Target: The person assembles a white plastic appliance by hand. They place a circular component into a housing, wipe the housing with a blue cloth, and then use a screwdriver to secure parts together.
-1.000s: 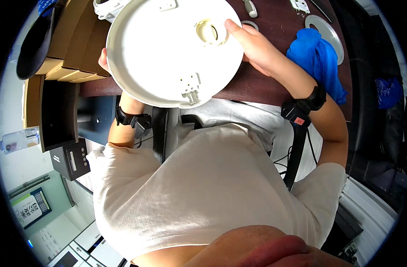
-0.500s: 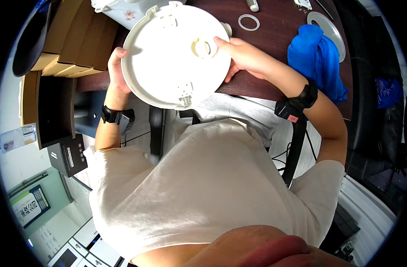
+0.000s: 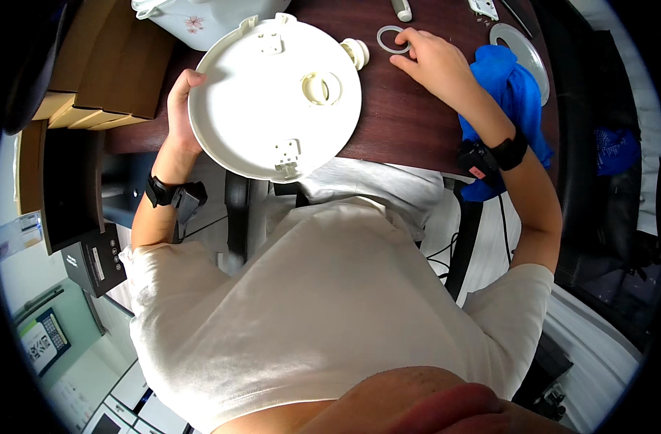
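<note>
Left hand (image 3: pixel 182 112): closed on the left rim of a round white plastic lid (image 3: pixel 251 101); the thumb is laid over the rim, and the fingers are hidden beneath. The lid is held with its inner side facing up, directly to the right of this hand, partly above the dark wood-toned table (image 3: pixel 410 130) and partly past its near edge. On the lid's inner side, a cream collar (image 3: pixel 320 88) is seen on the half farther from the left hand.

Right hand (image 3: pixel 439 65): partly open, fingers curled, a gap left between thumb and index finger. A thin translucent ring (image 3: pixel 379 40) is situated at its fingertips, flat on the table; the ring's right side is overlapped by the index finger. Whether the ring is touched cannot be told.

To the left of the right hand, past the ring, a cream ribbed cap (image 3: pixel 356 54) is noted at the lid's edge; contact between the two cannot be judged. Beyond the right hand, a white rounded handle-like piece (image 3: pixel 401 10) is found. Farther out to its right, a perforated white plate (image 3: pixel 483 9) and a slim dark rod (image 3: pixel 517 18) are placed. Nearer, a blue cloth (image 3: pixel 505 83) is bunched beside the right forearm, partly over a grey disc (image 3: pixel 527 54). Beyond the left hand, a flower-printed white container (image 3: pixel 222 23) is seen; cardboard boxes (image 3: pixel 110 65) are stacked to that hand's left.
</note>
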{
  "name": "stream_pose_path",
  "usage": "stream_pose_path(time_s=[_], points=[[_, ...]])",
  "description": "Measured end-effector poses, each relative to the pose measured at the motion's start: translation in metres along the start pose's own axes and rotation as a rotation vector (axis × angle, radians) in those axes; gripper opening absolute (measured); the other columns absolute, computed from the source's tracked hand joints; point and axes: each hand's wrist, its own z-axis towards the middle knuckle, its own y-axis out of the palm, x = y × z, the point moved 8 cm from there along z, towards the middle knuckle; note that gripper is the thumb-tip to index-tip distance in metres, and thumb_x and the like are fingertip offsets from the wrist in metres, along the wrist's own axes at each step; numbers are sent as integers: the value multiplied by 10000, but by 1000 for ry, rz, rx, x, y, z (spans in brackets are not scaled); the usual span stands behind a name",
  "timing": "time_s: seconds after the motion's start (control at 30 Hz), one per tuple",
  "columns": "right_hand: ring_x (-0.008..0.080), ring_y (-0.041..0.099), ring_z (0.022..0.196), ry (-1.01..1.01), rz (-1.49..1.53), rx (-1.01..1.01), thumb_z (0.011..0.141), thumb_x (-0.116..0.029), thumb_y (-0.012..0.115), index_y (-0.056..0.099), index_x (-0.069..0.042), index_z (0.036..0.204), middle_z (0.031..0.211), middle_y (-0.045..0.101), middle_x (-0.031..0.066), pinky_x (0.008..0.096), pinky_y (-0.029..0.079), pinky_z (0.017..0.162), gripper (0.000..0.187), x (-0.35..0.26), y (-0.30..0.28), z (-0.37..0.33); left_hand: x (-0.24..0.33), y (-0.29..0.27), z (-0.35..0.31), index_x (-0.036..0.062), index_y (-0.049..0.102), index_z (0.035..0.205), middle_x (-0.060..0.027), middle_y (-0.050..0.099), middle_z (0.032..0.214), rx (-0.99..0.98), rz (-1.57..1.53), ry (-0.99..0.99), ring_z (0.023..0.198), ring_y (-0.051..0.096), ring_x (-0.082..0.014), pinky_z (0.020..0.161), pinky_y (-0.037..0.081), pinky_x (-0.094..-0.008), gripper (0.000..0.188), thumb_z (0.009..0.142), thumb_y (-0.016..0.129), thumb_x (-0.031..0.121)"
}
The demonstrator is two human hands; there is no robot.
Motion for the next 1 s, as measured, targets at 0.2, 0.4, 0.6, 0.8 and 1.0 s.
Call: stream_pose_path(time_s=[0.2,0.4,0.6,0.8,1.0], points=[[205,614,689,-38,-11,-64,887,-232,679,645,-65,987,815,631,73,339,494,636,198,20,3,10,-6,22,13,-27,631,1099,-161,685,989,-90,-18,-37,849,674,-247,783,555,-334,451,863,500,334],[52,558,608,181,772,5,985,-269,581,671,-36,1081,766,636,20,203,436,529,268,25,-42,8,-7,42,43,-33,625,1127,-151,678,1015,-12,186,31,886,664,-238,815,538,-333,500,867,519,380],[45,511,547,407,954,-370,1002,-211,534,658,-6,1050,777,607,15,170,362,461,245,1,2,-13,-8,68,63,-34,628,1150,-146,681,1033,-78,198,0,914,657,-216,838,524,-326,464,904,554,352],[33,468,498,250,716,-270,986,-226,558,707,-22,1045,692,615,14,204,351,455,259,-1,5,-9,26,69,60,-8,499,1356,-173,623,1141,-11,727,239,1055,642,-225,901,529,-309,532,956,528,341],[124,597,579,136,691,-155,961,-224,576,710,-8,999,744,676,80,284,448,519,257,-6,3,-6,40,71,48,-7,465,1412,-170,603,1249,-90,1207,397,1160,576,-191,1000,441,-279,551,1027,512,385]])
